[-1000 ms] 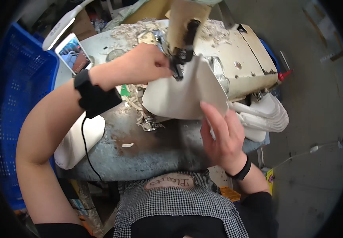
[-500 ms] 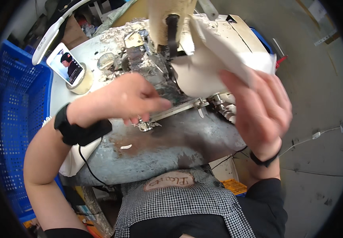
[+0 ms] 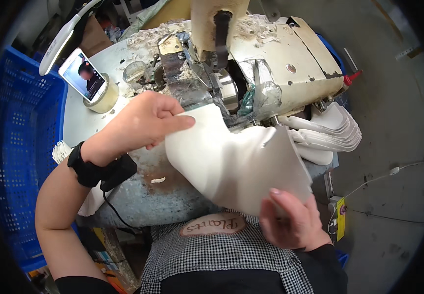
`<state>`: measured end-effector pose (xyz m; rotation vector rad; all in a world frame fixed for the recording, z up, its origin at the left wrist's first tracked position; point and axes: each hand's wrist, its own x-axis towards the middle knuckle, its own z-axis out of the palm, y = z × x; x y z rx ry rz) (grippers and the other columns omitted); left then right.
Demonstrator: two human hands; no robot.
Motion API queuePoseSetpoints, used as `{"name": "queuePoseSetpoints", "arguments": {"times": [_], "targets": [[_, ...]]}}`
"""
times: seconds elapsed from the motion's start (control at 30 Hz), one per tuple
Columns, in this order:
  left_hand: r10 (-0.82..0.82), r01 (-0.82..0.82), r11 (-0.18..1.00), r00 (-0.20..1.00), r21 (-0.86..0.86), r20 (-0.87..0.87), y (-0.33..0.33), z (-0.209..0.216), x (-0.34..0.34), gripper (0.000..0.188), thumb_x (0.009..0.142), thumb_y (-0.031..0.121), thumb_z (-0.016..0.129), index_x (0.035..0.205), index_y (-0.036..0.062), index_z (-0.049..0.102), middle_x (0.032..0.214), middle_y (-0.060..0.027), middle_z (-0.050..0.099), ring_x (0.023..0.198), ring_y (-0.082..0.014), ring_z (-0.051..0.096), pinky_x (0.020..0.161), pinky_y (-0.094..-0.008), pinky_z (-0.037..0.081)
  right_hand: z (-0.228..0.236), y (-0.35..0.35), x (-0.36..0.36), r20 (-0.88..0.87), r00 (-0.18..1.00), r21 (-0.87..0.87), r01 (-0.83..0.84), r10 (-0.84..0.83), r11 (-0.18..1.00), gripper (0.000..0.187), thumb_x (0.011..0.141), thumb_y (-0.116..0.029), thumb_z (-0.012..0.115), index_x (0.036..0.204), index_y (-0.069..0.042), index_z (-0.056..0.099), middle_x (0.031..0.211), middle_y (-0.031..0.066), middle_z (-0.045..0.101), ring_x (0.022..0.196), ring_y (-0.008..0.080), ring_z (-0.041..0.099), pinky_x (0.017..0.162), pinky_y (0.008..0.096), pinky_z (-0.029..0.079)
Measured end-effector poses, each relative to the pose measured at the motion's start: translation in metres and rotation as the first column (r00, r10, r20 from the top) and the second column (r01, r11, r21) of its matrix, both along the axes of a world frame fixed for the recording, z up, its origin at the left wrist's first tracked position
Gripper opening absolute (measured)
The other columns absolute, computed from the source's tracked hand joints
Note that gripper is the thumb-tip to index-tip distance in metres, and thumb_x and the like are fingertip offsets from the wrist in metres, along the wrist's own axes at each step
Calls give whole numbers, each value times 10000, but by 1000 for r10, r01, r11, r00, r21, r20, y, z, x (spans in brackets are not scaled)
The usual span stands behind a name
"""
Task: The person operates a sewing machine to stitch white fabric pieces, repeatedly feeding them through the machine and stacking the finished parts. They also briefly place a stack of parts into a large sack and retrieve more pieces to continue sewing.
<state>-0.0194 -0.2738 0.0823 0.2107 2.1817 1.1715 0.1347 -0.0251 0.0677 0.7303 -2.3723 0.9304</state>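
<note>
Nearest, at 5 o'clock, the right hand has its grip clamped on the lower edge of a white curved sheet piece, thumb on top and fingers under it. The piece spans the middle of the view, above the person's checked apron and the front rim of the desk, a grey metal top with rust patches. At 9 o'clock from the piece, the left hand has its grip closed on the piece's upper left corner, fingertips pressed on the white surface; a black wristband with a cable sits on that wrist. Beyond the piece, at 12 o'clock, stands a cream, worn machine, its dark head just behind the piece's far edge. At 3 o'clock, a stack of white pieces lies beside the machine. At 10 o'clock, a phone leans upright on a tape roll. Far left, a blue crate.
</note>
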Motion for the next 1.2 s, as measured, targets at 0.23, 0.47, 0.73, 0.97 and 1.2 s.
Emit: {"name": "queuePoseSetpoints", "arguments": {"times": [0.23,0.47,0.73,0.97,1.2], "targets": [[45,-53,997,989,-55,-138,-2,6,-17,260,892,206,639,730,4,614,526,60,467,455,-7,372,402,-209,272,-9,-24,-18,-40,996,-110,71,-76,991,431,677,57,724,1096,21,626,868,191,663,659,245,659,574,285,526],[-197,119,979,769,-167,-608,14,-11,-31,276,849,206,623,717,-37,626,553,-79,577,492,-135,501,496,-288,403,-7,-7,-19,-137,972,43,199,-191,979,380,667,43,726,1036,2,647,889,183,654,673,251,662,587,296,541],[-360,243,919,838,-311,-411,33,4,-34,242,803,118,529,610,-24,563,500,-81,573,408,-134,560,403,-274,428,6,14,-44,-309,891,-22,344,-334,939,352,671,118,676,1002,0,666,860,142,641,657,209,629,564,277,508],[-205,36,947,831,-318,-517,-3,35,31,158,800,98,599,701,-23,583,572,-143,505,526,-269,503,535,-335,406,23,88,-24,-140,671,-599,528,-728,602,186,846,45,591,1025,43,641,967,98,630,815,136,598,740,226,491],[-137,-552,733,454,-398,-881,-126,5,115,372,876,52,569,1238,-26,527,1285,-161,525,1186,-292,499,1000,-362,368,-60,263,51,239,706,-799,533,-667,278,226,933,-33,418,1072,49,577,1036,144,628,845,198,606,808,336,499]]}}
